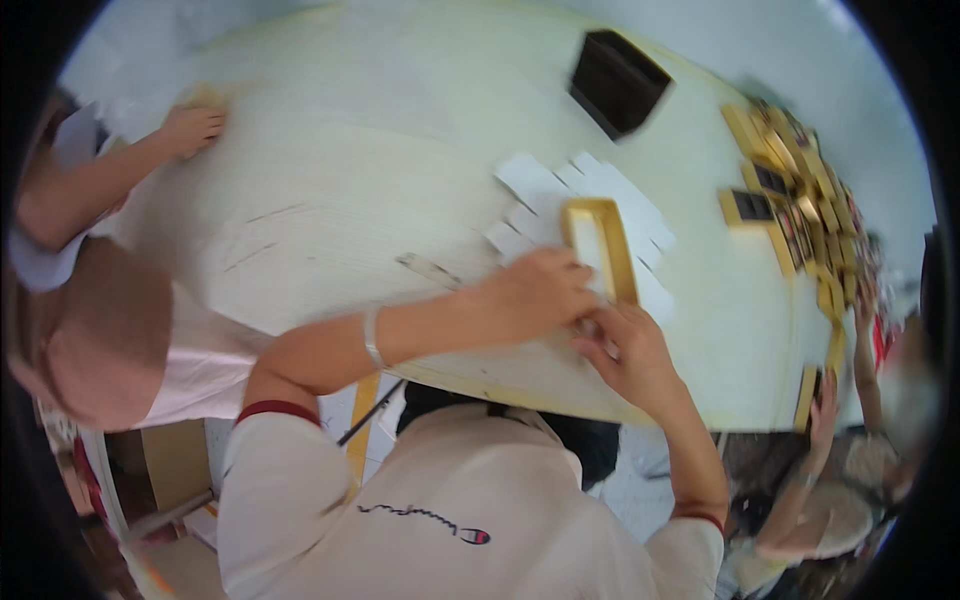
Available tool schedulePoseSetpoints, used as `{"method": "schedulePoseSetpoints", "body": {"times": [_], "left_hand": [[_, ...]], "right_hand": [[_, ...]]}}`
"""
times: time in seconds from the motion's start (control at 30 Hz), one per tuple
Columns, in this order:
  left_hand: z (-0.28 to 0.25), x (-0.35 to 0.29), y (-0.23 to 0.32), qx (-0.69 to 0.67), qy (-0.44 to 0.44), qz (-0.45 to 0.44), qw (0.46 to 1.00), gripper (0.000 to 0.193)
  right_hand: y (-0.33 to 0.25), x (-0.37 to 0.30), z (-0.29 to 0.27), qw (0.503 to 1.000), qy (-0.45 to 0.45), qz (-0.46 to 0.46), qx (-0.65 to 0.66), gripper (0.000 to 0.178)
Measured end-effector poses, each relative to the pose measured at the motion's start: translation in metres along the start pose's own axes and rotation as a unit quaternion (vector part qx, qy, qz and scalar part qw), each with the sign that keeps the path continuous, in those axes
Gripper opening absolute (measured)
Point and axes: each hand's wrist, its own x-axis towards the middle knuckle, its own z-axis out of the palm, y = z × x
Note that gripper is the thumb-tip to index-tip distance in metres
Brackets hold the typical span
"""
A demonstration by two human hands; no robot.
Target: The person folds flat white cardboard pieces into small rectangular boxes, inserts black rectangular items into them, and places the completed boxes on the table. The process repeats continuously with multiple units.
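A narrow gold open box (617, 248) with a pale inside stands slightly slanted on the table in front of me. My left hand (540, 292), fingers curled, is at its near left end. My right hand (640, 358) is closed around the near right corner, its thumb toward me. The fingertips of both hands meet at that near end, and the hands cover that part of the box. Under and around the box lie several white slotted card pieces (540, 183), spread flat and overlapping. Some blur hides the fine detail of the fingers.
A dark open box (618, 85) stands farther back on the table (400, 190). Several gold boxes (750, 208), some with dark inserts, crowd the right side. Another person's hand (190, 130) rests at the far left. More co-workers' hands (823, 410) are at the right edge.
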Motion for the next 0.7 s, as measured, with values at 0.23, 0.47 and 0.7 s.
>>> {"method": "schedulePoseSetpoints", "body": {"times": [0.23, 0.47, 0.7], "left_hand": [[-0.026, -0.006, -0.014, -0.154, -0.026, -0.053, 0.986, 0.023], [-0.021, -0.003, -0.015, -0.193, -0.013, -0.077, 0.978, 0.018], [-0.013, 0.008, 0.008, -0.162, 0.029, -0.180, 0.970, 0.010]], "right_hand": [[0.024, -0.018, -0.041, 0.986, 0.027, -0.089, -0.139, 0.036], [0.046, 0.008, -0.011, 0.987, 0.027, -0.145, -0.057, 0.019], [0.036, 0.019, 0.019, 0.992, 0.117, -0.020, 0.030, 0.017]]}}
